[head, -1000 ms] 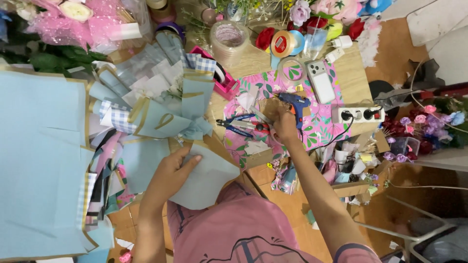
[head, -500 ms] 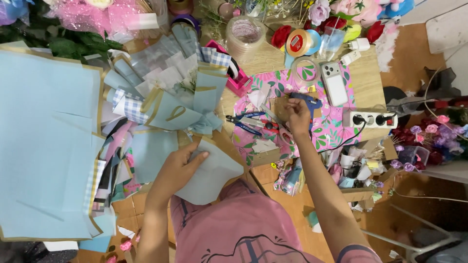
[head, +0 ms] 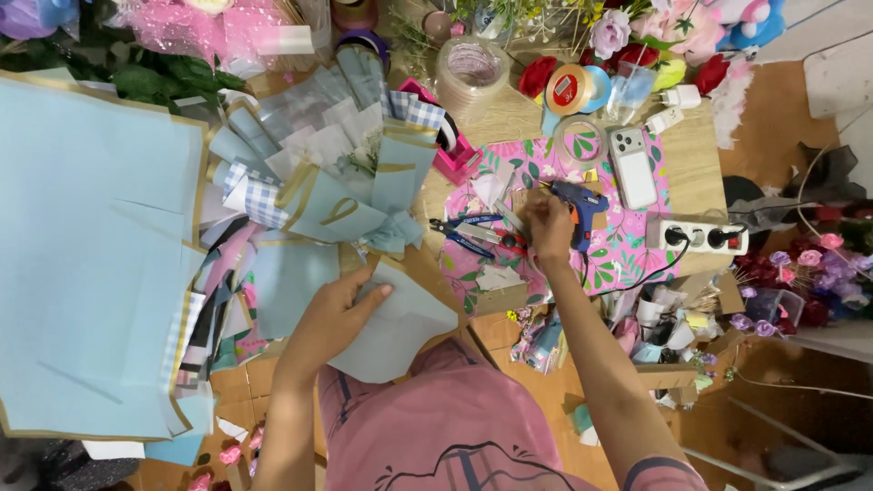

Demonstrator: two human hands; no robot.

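Two hands are working over my messy worktop (head: 700, 182). My left hand (head: 341, 314) is lying flat with spread fingers on a folded blue paper sheet (head: 396, 332), pressing it down near my pink shirt. My right hand (head: 548, 223) is closing around the blue glue gun (head: 582, 207), which is sitting on the pink flowery mat (head: 627, 250).

Just beside that hand, red scissors (head: 491, 238) are lying on the mat. A white phone (head: 632, 165) is lying above the glue gun, and a white power strip (head: 696, 235) with a black cord is sitting to the right.

One clear round tub (head: 468, 71) is standing at the top of the worktop, and I cannot tell what is in it. An orange tape roll (head: 568, 89) is standing near it. A small box (head: 673, 327) by the worktop edge is holding little white rolls and scraps.

A blue paper bouquet (head: 336, 173) is lying to the left, next to a big blue sheet (head: 91, 255).

Since a moment ago, my right hand is sitting lower on the glue gun, and my left hand is staying on the folded paper.
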